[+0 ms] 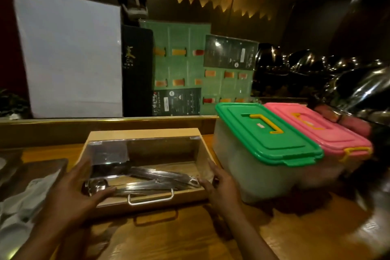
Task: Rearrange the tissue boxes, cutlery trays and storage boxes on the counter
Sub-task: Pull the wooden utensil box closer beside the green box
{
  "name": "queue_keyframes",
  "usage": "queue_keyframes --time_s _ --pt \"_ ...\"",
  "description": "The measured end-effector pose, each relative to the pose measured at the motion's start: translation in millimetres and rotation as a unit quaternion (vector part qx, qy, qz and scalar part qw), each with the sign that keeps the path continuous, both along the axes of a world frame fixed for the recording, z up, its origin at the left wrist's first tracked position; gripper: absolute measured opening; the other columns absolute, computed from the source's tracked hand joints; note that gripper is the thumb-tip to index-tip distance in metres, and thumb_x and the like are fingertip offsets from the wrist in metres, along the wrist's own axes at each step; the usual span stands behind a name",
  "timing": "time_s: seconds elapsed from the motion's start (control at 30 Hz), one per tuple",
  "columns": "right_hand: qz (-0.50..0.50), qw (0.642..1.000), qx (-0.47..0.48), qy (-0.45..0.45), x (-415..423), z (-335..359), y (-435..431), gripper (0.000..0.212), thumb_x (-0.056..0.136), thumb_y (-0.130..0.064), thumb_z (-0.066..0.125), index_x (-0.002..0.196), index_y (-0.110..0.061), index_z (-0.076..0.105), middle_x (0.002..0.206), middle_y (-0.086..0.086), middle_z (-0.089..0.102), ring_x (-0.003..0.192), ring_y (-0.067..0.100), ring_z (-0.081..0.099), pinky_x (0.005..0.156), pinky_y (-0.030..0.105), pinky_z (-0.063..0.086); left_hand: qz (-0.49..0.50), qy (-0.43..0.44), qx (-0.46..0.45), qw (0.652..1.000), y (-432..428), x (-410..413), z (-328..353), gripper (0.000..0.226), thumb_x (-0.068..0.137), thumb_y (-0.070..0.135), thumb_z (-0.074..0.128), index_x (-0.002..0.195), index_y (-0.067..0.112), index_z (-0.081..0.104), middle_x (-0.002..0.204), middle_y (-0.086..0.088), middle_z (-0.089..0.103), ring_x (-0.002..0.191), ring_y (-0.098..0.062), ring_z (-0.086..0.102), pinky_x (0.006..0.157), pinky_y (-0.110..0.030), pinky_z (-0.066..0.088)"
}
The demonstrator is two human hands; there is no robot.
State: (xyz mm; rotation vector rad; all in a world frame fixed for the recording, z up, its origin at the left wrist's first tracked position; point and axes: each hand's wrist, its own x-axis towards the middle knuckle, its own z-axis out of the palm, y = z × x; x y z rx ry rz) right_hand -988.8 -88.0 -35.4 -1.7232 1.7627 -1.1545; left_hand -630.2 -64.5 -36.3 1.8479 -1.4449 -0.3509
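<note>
A wooden cutlery tray [145, 133] with a clear lid and a metal handle sits at the middle of the wooden counter [190, 236]. Spoons and other metal cutlery lie inside. My left hand [78, 188] grips its left front corner, thumb on the lid. My right hand [219, 183] presses against its right side. To the right stand two translucent storage boxes side by side, touching: one with a green lid [268, 133] and yellow handle, one with a pink lid [320, 129]. Another person's hand [341, 118] rests at the pink box's far right edge.
A dark tray with white cloths [27, 194] lies at the left. Behind the counter's raised ledge stand a white board [69, 53], a black menu and green menu sheets [181, 59]. Shiny metal dish covers [348, 78] crowd the back right.
</note>
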Motion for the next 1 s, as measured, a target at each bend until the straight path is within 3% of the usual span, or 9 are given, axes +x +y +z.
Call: queue_keyframes --time_s 0.07,0.2,0.3,0.37,0.5,0.6,0.7,0.83,1.0 --pt "-0.014 1.000 -0.003 0.009 -8.0 0.6 3.1 0.064 0.084 -0.037 0.075 0.141 -0.040 0.046 0.142 -0.007 0.054 0.128 0.015 0.050 0.103 0.039 0.047 -0.007 -0.018 0.009 1.000 0.7 -8.4 1.4 0.115 0.051 0.079 0.075 0.151 0.049 0.027 0.164 0.001 0.027 0.146 -0.032 0.030 0.109 -0.059 0.037" --pt "-0.044 0.997 -0.045 0.054 -30.6 -2.9 8.5 0.061 0.082 -0.027 0.078 0.138 -0.030 0.054 0.133 0.001 0.062 0.118 0.018 0.056 0.100 0.042 0.049 -0.037 0.029 -0.021 0.999 8.6 -43.4 12.5 0.110 0.057 0.055 0.086 0.151 0.041 0.032 0.150 -0.004 0.049 0.130 -0.033 0.051 0.101 -0.049 0.043" --pt "-0.085 0.975 -0.086 0.188 -43.1 -5.2 11.3 0.058 0.080 -0.034 0.078 0.134 -0.029 0.058 0.110 0.004 0.055 0.104 0.022 0.048 0.087 0.043 0.050 -0.046 0.039 -0.023 0.998 8.1 -55.5 9.8 0.115 0.051 0.059 0.084 0.151 0.036 0.034 0.152 -0.005 0.047 0.131 -0.032 0.051 0.100 -0.049 0.044" --pt "-0.119 0.952 -0.098 0.264 -46.4 -1.0 13.8 0.057 0.077 -0.041 0.078 0.131 -0.031 0.061 0.100 0.005 0.049 0.095 0.024 0.045 0.079 0.042 0.049 -0.042 0.045 -0.028 0.998 9.0 -62.9 11.4 0.111 0.053 0.051 0.088 0.150 0.032 0.038 0.150 -0.007 0.049 0.129 -0.034 0.052 0.099 -0.049 0.045" --pt "-0.145 0.932 -0.113 0.312 -50.7 0.7 14.7 0.056 0.073 -0.045 0.080 0.126 -0.035 0.063 0.094 0.006 0.047 0.087 0.026 0.045 0.069 0.041 0.045 -0.048 0.052 -0.046 0.996 11.8 -75.2 16.5 0.106 0.055 0.041 0.092 0.145 0.044 0.037 0.146 -0.008 0.053 0.125 -0.035 0.054 0.093 -0.049 0.047" --pt "-0.155 0.920 -0.122 0.339 -54.1 -3.0 13.5 0.053 0.076 -0.043 0.079 0.125 -0.033 0.065 0.090 0.007 0.048 0.083 0.029 0.045 0.067 0.042 0.041 -0.047 0.043 -0.033 0.997 8.2 -73.5 7.7 0.110 0.051 0.052 0.089 0.145 0.050 0.032 0.145 -0.006 0.054 0.122 -0.033 0.057 0.088 -0.047 0.051" --pt "-0.163 0.908 -0.126 0.366 -58.2 -6.0 12.9 0.048 0.081 -0.046 0.062 0.127 -0.031 0.064 0.085 0.008 0.052 0.079 0.030 0.045 0.065 0.042 0.037 -0.035 0.040 -0.018 0.998 7.2 -75.3 3.8 0.116 0.048 0.062 0.084 0.149 0.045 0.030 0.148 -0.004 0.051 0.125 -0.032 0.055 0.090 -0.050 0.053" --pt "-0.161 0.900 -0.113 0.388 -66.8 -7.9 13.7 0.053 0.083 -0.048 0.048 0.131 -0.029 0.061 0.086 0.010 0.061 0.075 0.032 0.050 0.066 0.042 0.035 -0.042 0.038 -0.030 0.998 5.1 -82.6 -0.6 0.113 0.049 0.062 0.085 0.145 0.054 0.024 0.150 0.000 0.048 0.128 -0.029 0.052 0.092 -0.049 0.053" --pt "-0.148 0.899 -0.097 0.402 -76.2 -6.4 14.1 0.053 0.088 -0.046 0.044 0.136 -0.030 0.057 0.089 0.006 0.069 0.070 0.033 0.054 0.068 0.043 0.033 -0.032 0.018 -0.018 0.999 3.4 -86.7 -6.3 0.119 0.047 0.071 0.077 0.151 0.045 0.025 0.151 -0.001 0.047 0.129 -0.030 0.052 0.094 -0.050 0.052"
